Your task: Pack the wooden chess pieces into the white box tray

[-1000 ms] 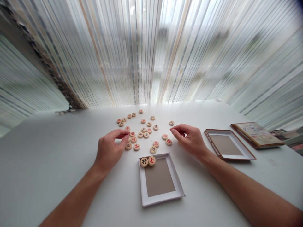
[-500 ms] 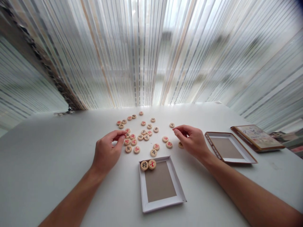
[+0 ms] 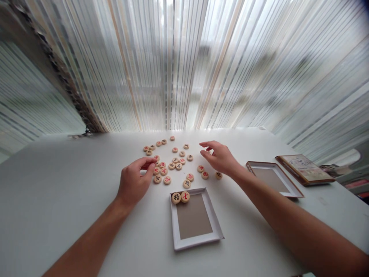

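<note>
Several round wooden xiangqi pieces with red or black characters lie loose on the white table. My left hand is at the left cluster, thumb and forefinger bent together beside a red-marked piece; whether anything is pinched there is hidden. Over at the right, my right hand has its fingers apart, reaching across a piece that it mostly covers. In front of me is a shallow white box tray. A black-marked piece and a red-marked piece sit side by side in its far left corner.
To the right lies another shallow box part with a brown rim. Beyond it rests a box or book with a picture cover. A striped string curtain hangs along the table's far edge.
My right hand has moved left and a little away from me, its fingers opening and uncovering a black-marked piece. My left hand stays by the left cluster, with a slight shift.
</note>
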`<state>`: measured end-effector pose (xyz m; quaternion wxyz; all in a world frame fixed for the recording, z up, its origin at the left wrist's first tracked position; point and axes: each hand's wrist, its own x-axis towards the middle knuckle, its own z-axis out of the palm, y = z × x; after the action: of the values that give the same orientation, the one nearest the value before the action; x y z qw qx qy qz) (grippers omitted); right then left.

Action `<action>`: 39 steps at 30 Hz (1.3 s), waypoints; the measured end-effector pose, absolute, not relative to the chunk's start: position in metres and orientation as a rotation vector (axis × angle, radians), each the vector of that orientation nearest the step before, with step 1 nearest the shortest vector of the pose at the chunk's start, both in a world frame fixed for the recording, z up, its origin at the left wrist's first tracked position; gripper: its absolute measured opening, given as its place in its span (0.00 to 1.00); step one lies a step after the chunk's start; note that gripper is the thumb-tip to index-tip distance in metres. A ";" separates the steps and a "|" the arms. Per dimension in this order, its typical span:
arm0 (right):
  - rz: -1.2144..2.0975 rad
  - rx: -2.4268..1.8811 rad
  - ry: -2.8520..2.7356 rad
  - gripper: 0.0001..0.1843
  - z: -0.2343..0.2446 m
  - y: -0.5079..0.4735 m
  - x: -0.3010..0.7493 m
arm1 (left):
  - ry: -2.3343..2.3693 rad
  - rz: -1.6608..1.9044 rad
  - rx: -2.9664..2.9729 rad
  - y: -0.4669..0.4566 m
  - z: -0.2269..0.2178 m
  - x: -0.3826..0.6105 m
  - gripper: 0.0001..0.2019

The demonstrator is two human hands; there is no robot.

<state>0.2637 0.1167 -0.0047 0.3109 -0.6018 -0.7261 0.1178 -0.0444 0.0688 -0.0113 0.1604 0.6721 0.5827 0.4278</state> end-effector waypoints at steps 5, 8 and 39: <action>0.413 -1.566 -2.246 0.18 0.005 0.173 0.242 | 1.628 1.221 1.935 0.068 -0.012 -0.043 0.14; 0.459 -1.568 -2.356 0.18 0.004 0.191 0.235 | 1.610 1.236 1.939 0.067 -0.012 -0.042 0.13; 0.899 -1.178 -1.531 0.13 -0.017 0.001 0.218 | 0.966 1.279 1.609 0.006 0.005 0.009 0.06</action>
<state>0.2183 0.0012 -0.0168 0.4843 -0.4838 -0.6286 0.3691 0.0089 0.0058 0.0049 0.4216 0.6425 0.3855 0.5106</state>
